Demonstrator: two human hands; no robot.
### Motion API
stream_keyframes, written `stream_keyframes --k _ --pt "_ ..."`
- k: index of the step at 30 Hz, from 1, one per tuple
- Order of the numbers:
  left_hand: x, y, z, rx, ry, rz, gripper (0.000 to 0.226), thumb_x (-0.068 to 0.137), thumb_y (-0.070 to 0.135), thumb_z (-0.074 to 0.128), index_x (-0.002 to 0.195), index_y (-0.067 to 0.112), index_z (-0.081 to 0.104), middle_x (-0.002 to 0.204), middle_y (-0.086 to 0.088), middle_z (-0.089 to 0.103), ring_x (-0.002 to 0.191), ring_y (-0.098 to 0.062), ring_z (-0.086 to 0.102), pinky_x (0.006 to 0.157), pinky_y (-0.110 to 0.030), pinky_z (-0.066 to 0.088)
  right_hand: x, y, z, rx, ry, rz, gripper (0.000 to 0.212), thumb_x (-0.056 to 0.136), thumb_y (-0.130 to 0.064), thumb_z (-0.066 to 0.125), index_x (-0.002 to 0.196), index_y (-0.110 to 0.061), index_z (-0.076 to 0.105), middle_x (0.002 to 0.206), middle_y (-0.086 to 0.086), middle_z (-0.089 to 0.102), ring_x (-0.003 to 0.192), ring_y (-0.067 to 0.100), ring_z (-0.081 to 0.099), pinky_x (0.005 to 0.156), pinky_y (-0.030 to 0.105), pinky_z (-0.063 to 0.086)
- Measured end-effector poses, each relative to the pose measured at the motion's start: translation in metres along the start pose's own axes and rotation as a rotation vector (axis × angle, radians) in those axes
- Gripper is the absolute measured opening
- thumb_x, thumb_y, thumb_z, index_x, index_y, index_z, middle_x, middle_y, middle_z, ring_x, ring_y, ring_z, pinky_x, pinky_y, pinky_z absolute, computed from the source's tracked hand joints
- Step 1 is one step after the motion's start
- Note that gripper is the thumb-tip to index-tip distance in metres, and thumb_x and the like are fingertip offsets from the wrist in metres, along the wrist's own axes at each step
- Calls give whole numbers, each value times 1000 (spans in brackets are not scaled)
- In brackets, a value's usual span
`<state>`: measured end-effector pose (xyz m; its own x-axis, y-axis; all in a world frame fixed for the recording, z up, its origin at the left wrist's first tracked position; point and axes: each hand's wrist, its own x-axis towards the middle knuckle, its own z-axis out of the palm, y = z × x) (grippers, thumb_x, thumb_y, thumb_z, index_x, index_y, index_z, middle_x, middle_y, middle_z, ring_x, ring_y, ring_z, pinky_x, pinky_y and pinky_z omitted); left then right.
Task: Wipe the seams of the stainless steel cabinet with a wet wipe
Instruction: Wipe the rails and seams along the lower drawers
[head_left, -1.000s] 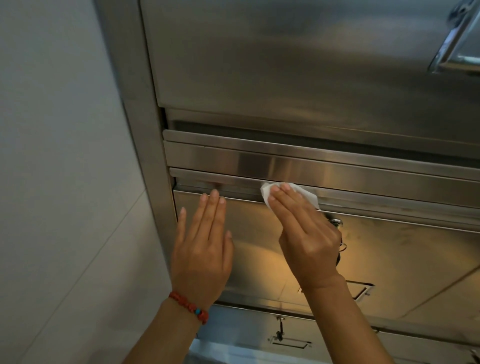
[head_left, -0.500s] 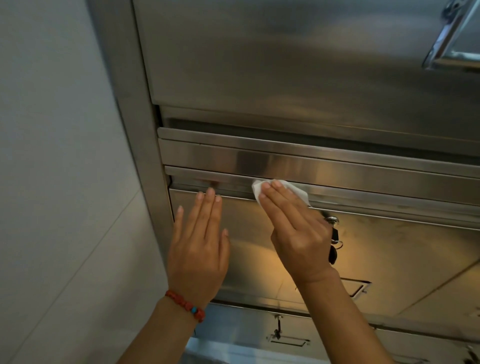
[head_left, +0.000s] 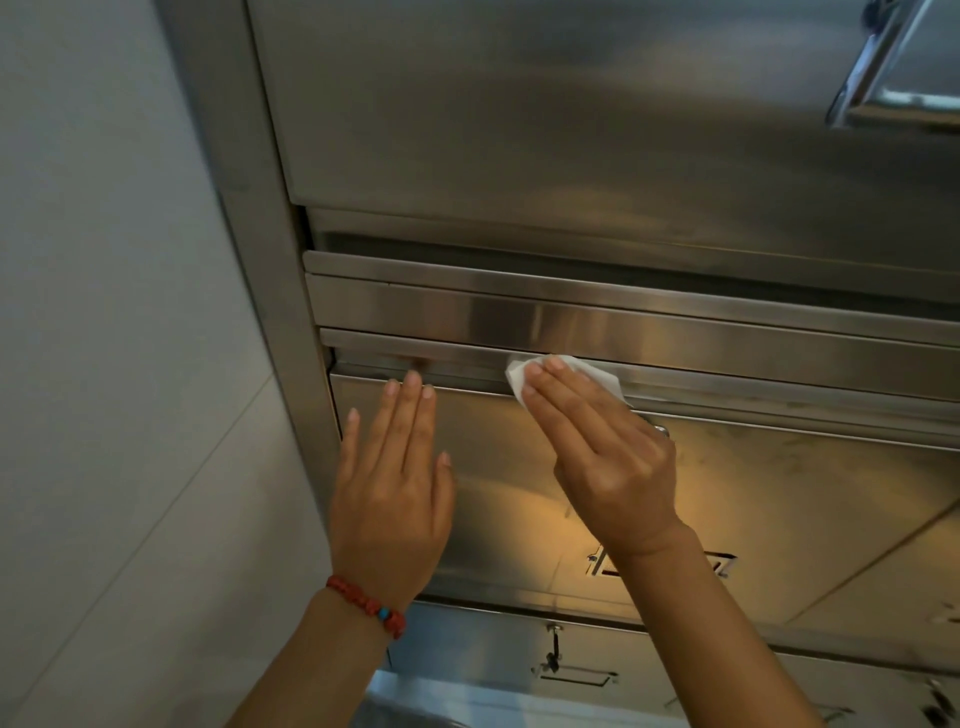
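Bracing flat on the drawer front (head_left: 519, 493), the left hand (head_left: 395, 499) lies fingers straight, probably for steadiness; rightward, the right hand (head_left: 602, 452) presses the wet wipe (head_left: 566, 371) under straight fingers into the cabinet's (head_left: 519, 130) horizontal seam (head_left: 753, 387).

wet wipe (head_left: 566, 375) on cabinet seam (head_left: 727, 384), left hand (head_left: 392, 493) leftward

R hand (head_left: 608, 457) presses wet wipe (head_left: 566, 375) on cabinet (head_left: 519, 130) seam w/ straight fingers; L hand (head_left: 392, 493) flat on drawer front (head_left: 779, 499).

Stainless steel cabinet (head_left: 519, 156) carries all; wet wipe (head_left: 597, 371) apparently pressed against horizontal seam (head_left: 727, 395).
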<state>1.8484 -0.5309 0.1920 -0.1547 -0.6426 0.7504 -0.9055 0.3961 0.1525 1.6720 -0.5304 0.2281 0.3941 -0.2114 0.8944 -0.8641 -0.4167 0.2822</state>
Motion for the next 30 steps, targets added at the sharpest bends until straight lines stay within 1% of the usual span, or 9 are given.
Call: stream_keyframes --k 4,10,14,18,23,27,30 --pt "0 0 -1 -4 6 -2 48 88 18 37 128 -5 51 135 -20 48 127 -35 43 102 -57 35 -6 10 -7 -47 -10 -19 18 89 2 60 104 -1 71 110 16 67 106 25 63 91 37 52" --pt "0 4 0 -10 5 -26 48 88 19 38 127 -7 51 135 -21 48 126 -37 43 101 -59 34 1 8 -3 -16 13 -44 19 91 3 57 101 -2 72 108 15 68 104 24 65 88 36 54" --pt "1 3 -2 -8 -5 -19 48 88 19 37 127 -7 51 134 -21 49 126 -37 44 101 -59 35 -1 2 -4 -30 50 29 21 93 2 54 99 -1 73 107 14 69 103 24 65 86 36 55" --pt "1 3 -3 -12 -12 -22 49 88 20 37 127 -6 51 134 -21 49 126 -37 44 101 -60 34 6 -16 7 -27 82 95 19 92 1 55 100 -1 72 106 14 69 102 23 66 90 34 52" --pt "1 1 -3 -2 -20 -13 49 88 20 37 127 -6 52 134 -21 49 125 -37 45 99 -61 36 17 -31 21 8 82 77 18 88 2 59 99 -1 73 106 15 69 102 23 66 86 33 55" --pt "0 0 -3 -1 -7 -2 49 88 20 37 126 -6 52 134 -21 50 125 -37 46 98 -61 37 16 -29 21 12 66 52 19 87 4 59 100 -1 73 107 15 69 103 23 65 86 34 55" --pt "-1 -1 -1 -5 7 0 48 88 19 37 126 -5 52 134 -20 50 125 -36 45 100 -60 36 21 -34 25 9 90 55 20 90 3 56 97 -2 74 105 14 69 101 22 66 85 32 56"
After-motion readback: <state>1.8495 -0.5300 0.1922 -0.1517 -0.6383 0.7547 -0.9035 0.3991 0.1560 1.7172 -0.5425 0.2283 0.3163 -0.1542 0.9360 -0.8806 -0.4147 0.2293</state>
